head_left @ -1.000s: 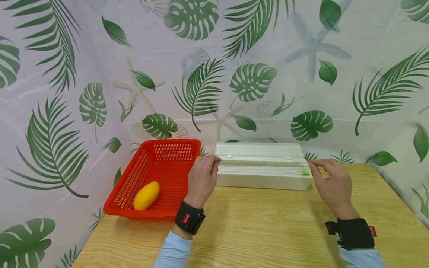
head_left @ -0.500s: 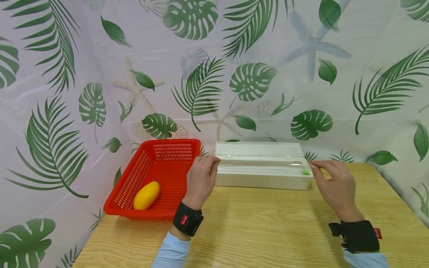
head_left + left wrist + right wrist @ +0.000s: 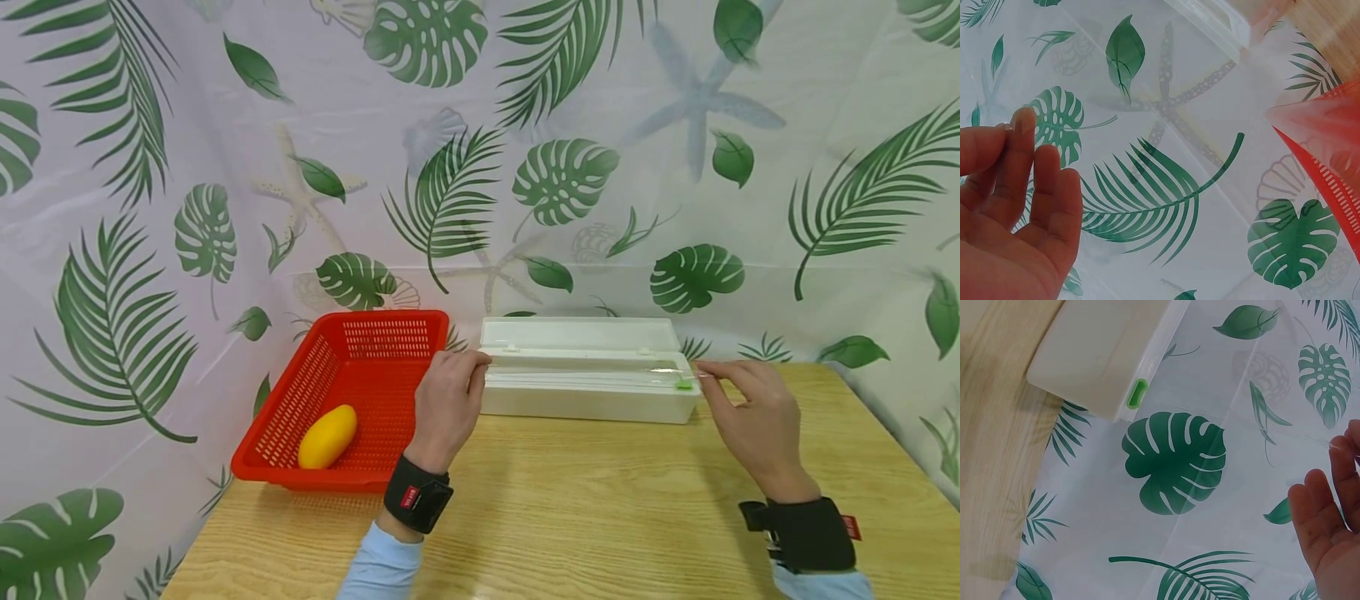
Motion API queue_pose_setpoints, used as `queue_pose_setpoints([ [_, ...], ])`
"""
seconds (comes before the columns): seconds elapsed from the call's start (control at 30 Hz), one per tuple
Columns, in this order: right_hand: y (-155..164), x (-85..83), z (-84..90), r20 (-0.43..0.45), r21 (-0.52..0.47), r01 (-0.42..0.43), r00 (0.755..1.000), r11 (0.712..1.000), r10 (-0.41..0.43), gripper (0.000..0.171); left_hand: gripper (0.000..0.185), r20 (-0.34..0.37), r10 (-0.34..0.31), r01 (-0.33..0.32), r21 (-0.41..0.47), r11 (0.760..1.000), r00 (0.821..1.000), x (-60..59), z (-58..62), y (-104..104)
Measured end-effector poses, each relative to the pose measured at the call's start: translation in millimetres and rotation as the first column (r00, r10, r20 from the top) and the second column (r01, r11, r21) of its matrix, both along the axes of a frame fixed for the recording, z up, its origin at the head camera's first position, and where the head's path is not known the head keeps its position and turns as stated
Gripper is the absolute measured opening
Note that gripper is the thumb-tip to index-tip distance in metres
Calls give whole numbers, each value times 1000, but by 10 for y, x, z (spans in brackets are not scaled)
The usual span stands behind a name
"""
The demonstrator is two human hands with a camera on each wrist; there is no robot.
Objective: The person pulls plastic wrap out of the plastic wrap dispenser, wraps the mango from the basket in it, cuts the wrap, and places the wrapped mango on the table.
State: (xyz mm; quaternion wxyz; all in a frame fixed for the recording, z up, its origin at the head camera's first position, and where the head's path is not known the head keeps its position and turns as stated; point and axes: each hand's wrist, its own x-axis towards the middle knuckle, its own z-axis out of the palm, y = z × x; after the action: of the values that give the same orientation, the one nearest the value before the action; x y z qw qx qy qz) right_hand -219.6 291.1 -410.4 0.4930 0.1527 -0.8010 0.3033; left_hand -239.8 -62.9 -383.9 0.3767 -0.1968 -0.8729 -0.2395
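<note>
Two hands at work on a long white box (image 3: 592, 402) standing toward the back of the wooden table (image 3: 600, 517), lid (image 3: 581, 333) tipped open behind it. Left hand (image 3: 447, 400) at the box's left end, thumb and fingertips (image 3: 1019, 125) closed in a narrow pinch on the edge of the clear film (image 3: 585, 375). Right hand (image 3: 750, 417) at the right end, just beside the green slider (image 3: 684, 384), fingers (image 3: 1341, 462) likewise drawn together on a thin film edge, though the film itself is hard to make out there. Film stretched flat along the top front of the box, between the two pinches.

Best handled, by the look of it, with an even pull from both corners at once: level, low and straight toward the body, so that the sheet comes out flat rather than skewed. Worth holding the pinches light but firm, well out at the corners, since film of this kind probably clings to itself if allowed to sag or fold. Also wise to watch the box, which looks light and could slide forward under the pull.

As for containers: inside the white box, only the film showing, the roll itself hidden. To the left, just beside the box, a red basket (image 3: 390, 317) with slotted walls, holding a single yellow fruit (image 3: 327, 437) near its front left corner and nothing else visible.
</note>
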Motion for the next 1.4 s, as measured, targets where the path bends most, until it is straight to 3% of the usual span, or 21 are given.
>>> queue_pose_setpoints([
  [0.17, 11, 40, 27, 31, 22, -6, 1000, 1000, 5, 20, 8, 3, -9, 9, -2, 1000, 1000, 17, 4, -11],
  [0.4, 2, 84, 8, -11, 6, -27, 1000, 1000, 27, 25, 9, 12, -18, 18, -3, 1000, 1000, 39, 1, -24],
  [0.77, 14, 136, -36, -6, 10, -20, 1000, 1000, 21, 27, 9, 18, -24, 23, 10, 1000, 1000, 61, -11, -15],
  [1.03, 11, 183, -7, 54, 30, -5, 999, 1000, 4, 20, 9, -2, -32, 32, 27, 999, 999, 110, -37, -16],
  [1.4, -57, 220, -26, 39, -14, -2, 999, 1000, 3, 21, 11, 0, -68, 68, 15, 998, 998, 170, -41, -66],
])
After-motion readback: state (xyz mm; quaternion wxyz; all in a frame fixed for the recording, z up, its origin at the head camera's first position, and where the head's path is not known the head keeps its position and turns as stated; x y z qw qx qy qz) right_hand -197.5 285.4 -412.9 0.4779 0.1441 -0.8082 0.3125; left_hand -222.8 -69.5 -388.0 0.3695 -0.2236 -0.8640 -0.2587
